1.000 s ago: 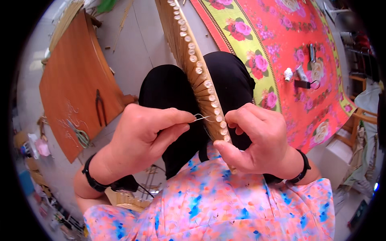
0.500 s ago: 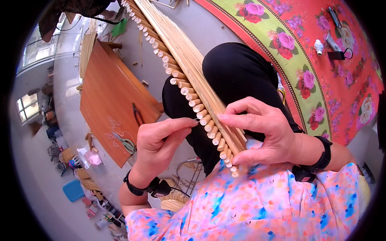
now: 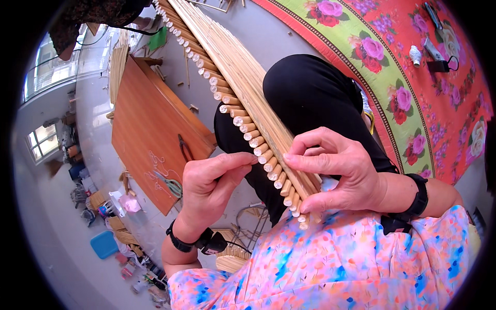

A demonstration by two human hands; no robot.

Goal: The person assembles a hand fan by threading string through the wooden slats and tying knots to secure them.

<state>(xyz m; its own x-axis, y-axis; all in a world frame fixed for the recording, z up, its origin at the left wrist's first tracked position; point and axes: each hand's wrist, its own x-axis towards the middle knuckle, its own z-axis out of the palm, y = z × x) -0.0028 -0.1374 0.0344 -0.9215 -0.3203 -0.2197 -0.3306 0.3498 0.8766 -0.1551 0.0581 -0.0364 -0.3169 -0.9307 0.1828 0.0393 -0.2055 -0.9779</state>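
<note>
A long row of light wooden sticks (image 3: pixel 258 111), lined up side by side, slants across my black-clad knees toward my chest. Their round, pale cut ends face left in a stepped line. My left hand (image 3: pixel 209 181) is closed in a pinch beside these ends, thumb and forefinger pressed together; whatever they hold is too small to make out. Across the sticks' near end lies my right hand (image 3: pixel 343 173), its thumb toward the lowest ends and its forefinger higher up, gripping the row between them.
Left of my knees stands a brown wooden board (image 3: pixel 139 132) with pliers (image 3: pixel 185 148), green-handled scissors (image 3: pixel 173 186) and loose white thread (image 3: pixel 154 173) on it. A red flowered cloth (image 3: pixel 408 129) spreads at the right. Someone's dark patterned clothing (image 3: pixel 88 15) shows at the upper left.
The whole view has shifted slightly, so surroundings at the left appear farther right. Both hands keep nearly the same places on and beside the sticks.
</note>
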